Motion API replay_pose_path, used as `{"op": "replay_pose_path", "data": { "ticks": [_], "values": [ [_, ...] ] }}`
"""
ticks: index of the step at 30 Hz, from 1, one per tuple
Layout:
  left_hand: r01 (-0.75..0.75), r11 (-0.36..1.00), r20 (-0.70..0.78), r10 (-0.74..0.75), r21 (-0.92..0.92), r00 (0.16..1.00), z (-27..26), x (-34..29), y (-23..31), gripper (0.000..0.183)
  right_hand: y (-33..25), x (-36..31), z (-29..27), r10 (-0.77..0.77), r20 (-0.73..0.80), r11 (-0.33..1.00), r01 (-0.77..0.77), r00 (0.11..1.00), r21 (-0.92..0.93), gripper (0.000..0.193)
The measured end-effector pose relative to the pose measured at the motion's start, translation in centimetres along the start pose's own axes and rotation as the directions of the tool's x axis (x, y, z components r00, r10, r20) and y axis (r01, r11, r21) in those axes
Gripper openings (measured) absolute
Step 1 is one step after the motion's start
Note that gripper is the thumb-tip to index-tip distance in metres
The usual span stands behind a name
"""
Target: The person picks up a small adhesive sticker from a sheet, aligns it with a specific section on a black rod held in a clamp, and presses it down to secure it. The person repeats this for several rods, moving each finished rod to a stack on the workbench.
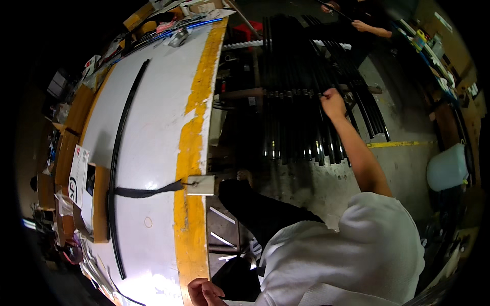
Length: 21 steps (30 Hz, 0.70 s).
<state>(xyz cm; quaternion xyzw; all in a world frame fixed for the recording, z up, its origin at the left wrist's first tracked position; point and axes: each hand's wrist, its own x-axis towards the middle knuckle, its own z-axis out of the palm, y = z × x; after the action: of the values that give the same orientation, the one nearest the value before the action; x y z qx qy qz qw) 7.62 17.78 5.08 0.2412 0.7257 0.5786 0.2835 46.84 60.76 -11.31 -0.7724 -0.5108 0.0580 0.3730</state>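
Observation:
My right hand (333, 103) reaches out over a stack of long black tubes (291, 122) to the right of the table. Its fingers are closed at one of the tubes near the right side of the stack; the fingertips are partly hidden in the dark. My left hand (204, 292) is by the table's near edge, low in the view, with its fingers curled and nothing visible in them. On the white table lies a single long, slightly bowed black tube (122, 132). A black strap (148, 192) runs from it to a small metal plate (200, 185) at the table's edge.
An open cardboard box (99, 204) stands left of the lone tube. Tools and a metal cup-like part (178, 37) crowd the table's far end. Another person's hand (361, 25) holds a thin dark rod beyond the stack. A pale plastic jug (447, 167) is at the right.

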Motion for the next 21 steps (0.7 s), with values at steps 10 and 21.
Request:
{"op": "replay_pose_path", "data": {
  "ticks": [10, 21],
  "values": [
    [-0.086, 0.979, 0.183, 0.052, 0.185, 0.982, 8.8, -0.1, -0.2, 0.018, 20.0, 7.8, -4.1, 0.427, -0.012, 0.709, -0.343, 0.904, -0.616, 0.115],
    [-0.130, 0.957, 0.384, 0.022, 0.258, 0.923, 15.1, 1.5, -2.0, 0.023, 25.3, 14.1, -5.0, 0.631, 0.162, 0.658, -0.413, 0.759, -0.630, 0.139]
  ]
}}
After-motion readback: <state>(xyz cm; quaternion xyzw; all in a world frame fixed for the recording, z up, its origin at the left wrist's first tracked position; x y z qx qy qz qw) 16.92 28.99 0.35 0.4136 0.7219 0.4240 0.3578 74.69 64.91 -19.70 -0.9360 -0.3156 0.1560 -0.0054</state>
